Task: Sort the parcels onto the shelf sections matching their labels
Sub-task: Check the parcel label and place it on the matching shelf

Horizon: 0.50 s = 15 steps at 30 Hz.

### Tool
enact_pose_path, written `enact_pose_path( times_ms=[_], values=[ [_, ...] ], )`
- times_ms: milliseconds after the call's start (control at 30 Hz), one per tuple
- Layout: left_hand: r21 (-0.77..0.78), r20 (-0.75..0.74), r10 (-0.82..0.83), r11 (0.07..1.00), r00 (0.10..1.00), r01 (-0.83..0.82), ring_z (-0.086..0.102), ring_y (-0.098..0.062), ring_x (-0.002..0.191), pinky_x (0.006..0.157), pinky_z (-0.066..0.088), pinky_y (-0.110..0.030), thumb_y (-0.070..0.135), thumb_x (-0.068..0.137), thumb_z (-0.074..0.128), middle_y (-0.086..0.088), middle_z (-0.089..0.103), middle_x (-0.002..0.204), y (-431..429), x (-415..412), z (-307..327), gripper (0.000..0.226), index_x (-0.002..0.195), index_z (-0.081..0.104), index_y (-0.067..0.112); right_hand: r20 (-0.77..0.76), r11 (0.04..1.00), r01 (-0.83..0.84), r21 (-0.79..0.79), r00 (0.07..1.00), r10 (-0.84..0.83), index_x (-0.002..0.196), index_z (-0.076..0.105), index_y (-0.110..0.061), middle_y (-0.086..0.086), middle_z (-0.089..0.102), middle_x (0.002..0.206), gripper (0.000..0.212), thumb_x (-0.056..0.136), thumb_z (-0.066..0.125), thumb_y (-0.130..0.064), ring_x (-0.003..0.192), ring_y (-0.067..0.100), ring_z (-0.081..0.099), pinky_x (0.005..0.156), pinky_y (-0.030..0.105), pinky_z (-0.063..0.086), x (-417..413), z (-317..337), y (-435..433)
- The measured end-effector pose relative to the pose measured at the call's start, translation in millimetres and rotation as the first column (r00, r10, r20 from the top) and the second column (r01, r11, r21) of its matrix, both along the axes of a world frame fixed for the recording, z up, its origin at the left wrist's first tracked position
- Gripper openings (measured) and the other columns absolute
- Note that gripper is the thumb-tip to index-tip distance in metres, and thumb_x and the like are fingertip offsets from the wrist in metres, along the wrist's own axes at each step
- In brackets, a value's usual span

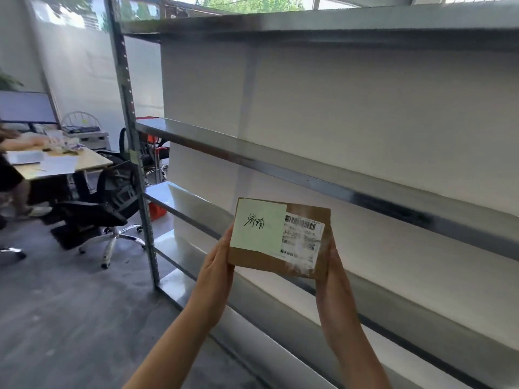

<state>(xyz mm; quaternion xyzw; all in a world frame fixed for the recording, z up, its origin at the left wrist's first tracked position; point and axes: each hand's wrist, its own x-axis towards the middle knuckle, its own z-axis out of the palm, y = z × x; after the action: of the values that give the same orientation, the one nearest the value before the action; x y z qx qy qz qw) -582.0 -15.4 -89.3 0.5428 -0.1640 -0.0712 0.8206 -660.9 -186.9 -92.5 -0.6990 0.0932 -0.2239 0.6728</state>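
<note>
I hold a small brown cardboard parcel (254, 261) upright in front of me, its face towards the camera. A pale green note with handwritten characters covers its upper left, and a white barcode label sits on its right. My left hand (217, 262) grips the parcel's left edge and my right hand (334, 268) grips its right edge. Behind the parcel stands a metal shelf unit (309, 175) with several bare tiers and white back panels. No section labels are readable on it.
The shelf's perforated steel upright (132, 136) stands at the left. Beyond it are a black office chair (92, 214) on castors, a desk (56, 164) with papers, and a person seated at the far left. Grey concrete floor lies lower left.
</note>
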Motion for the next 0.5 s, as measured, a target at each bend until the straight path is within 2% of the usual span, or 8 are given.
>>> enact_pose_path(
  times_ms=[133, 267, 333, 400, 500],
  values=[
    [0.033, -0.004, 0.077, 0.997, 0.997, -0.076, 0.058, -0.014, 0.136, 0.123, 0.035, -0.043, 0.034, 0.111, 0.034, 0.002, 0.069, 0.139, 46.6, 30.9, -10.6, 0.044, 0.144, 0.06, 0.023, -0.009, 0.997, -0.075, -0.031, 0.997, 0.075, 0.151, 0.037, -0.053, -0.017, 0.05, 0.154, 0.057, 0.099, 0.021, -0.071, 0.144, 0.011, 0.045, 0.123, 0.055, 0.028, 40.5, -2.2, 35.0],
    [0.021, -0.033, 0.175, 0.984, 0.984, -0.174, 0.056, -0.012, 0.138, 0.125, 0.032, -0.045, 0.032, 0.112, 0.035, 0.004, 0.069, 0.139, 100.3, 64.8, -20.6, 0.042, 0.144, 0.06, 0.025, -0.017, 0.987, -0.158, -0.022, 0.987, 0.158, 0.148, 0.037, -0.058, -0.018, 0.048, 0.155, 0.059, 0.093, 0.026, -0.076, 0.146, 0.012, 0.043, 0.123, 0.055, 0.029, 84.2, -3.1, 85.4],
    [0.033, -0.022, 0.209, 0.978, 0.978, -0.208, 0.053, -0.015, 0.141, 0.125, 0.031, -0.048, 0.045, 0.108, 0.039, 0.005, 0.066, 0.143, 131.3, 81.2, -24.9, 0.043, 0.144, 0.059, 0.032, -0.012, 0.978, -0.208, -0.01, 0.978, 0.208, 0.149, 0.038, -0.054, -0.019, 0.049, 0.154, 0.063, 0.092, 0.027, -0.076, 0.145, 0.01, 0.044, 0.124, 0.053, 0.029, 107.4, -3.3, 113.9],
    [0.041, -0.024, 0.253, 0.967, 0.967, -0.252, 0.052, -0.019, 0.143, 0.124, 0.031, -0.052, 0.062, 0.094, 0.047, 0.007, 0.065, 0.144, 163.3, 96.3, -27.3, 0.052, 0.14, 0.061, 0.043, -0.02, 0.968, -0.25, 0.0, 0.968, 0.25, 0.149, 0.039, -0.053, -0.019, 0.049, 0.154, 0.068, 0.089, 0.03, -0.082, 0.145, 0.008, 0.043, 0.125, 0.051, 0.027, 131.6, -3.8, 143.9],
    [0.011, -0.027, 0.313, 0.95, 0.949, -0.313, 0.054, -0.016, 0.14, 0.124, 0.032, -0.049, 0.066, 0.084, 0.052, 0.005, 0.066, 0.143, 210.0, 123.2, -28.6, 0.068, 0.143, 0.06, 0.033, -0.028, 0.956, -0.293, 0.019, 0.956, 0.293, 0.148, 0.04, -0.055, -0.021, 0.049, 0.153, 0.063, 0.091, 0.029, -0.08, 0.145, 0.006, 0.042, 0.125, 0.049, 0.026, 168.7, -6.2, 191.4]
  ],
)
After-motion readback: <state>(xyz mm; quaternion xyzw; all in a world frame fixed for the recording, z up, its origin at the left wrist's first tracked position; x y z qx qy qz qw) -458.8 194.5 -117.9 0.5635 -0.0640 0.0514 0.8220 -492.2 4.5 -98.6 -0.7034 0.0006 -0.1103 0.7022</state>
